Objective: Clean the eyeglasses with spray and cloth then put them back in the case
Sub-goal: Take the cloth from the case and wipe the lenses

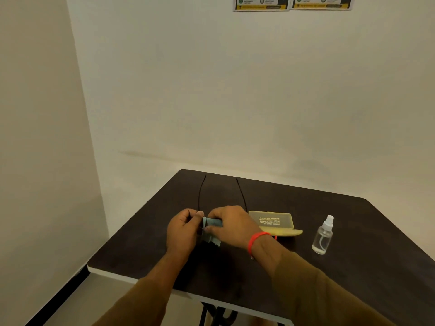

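1. Brown sleeves (pixel 317 297) come in from the bottom edge, closest of all, with both forearms stretched over the dark, matt tabletop (pixel 353 274).
2. At the fingertips, the right hand (pixel 231 225) pinches a small pale blue-grey cloth (pixel 213 223) between thumb and curled fingers. It is wrapped round what I take to be a lens.
3. The left hand (pixel 183 229) is curled too, thumb on top, gripping the front of the thin, dark-framed eyeglasses (pixel 200 196). The lenses are hidden behind both hands.
4. The eyeglasses sit low over the middle of the table, temples spread open and pointing away toward the wall. I cannot tell whether the frame touches the tabletop.
5. Just right of the right hand lies a yellowish translucent plastic case (pixel 273 221), open. Further right and apart from it, a clear plastic spray bottle (pixel 323 236) with a white nozzle stands upright.
6. What might go wrong, to my eye: such a fine frame could bend or twist if the rubbing pinch bears down hard. The cloth could slip and leave bare fingers smearing the lens. A wide swing of the right sleeve could topple the bottle or shove the case.
7. Counted: two hands, one pair of eyeglasses with two temples, one cloth, one case, one bottle, one red wristband (pixel 255 240) on the right wrist, and two printed posters (pixel 261 3) on the wall.
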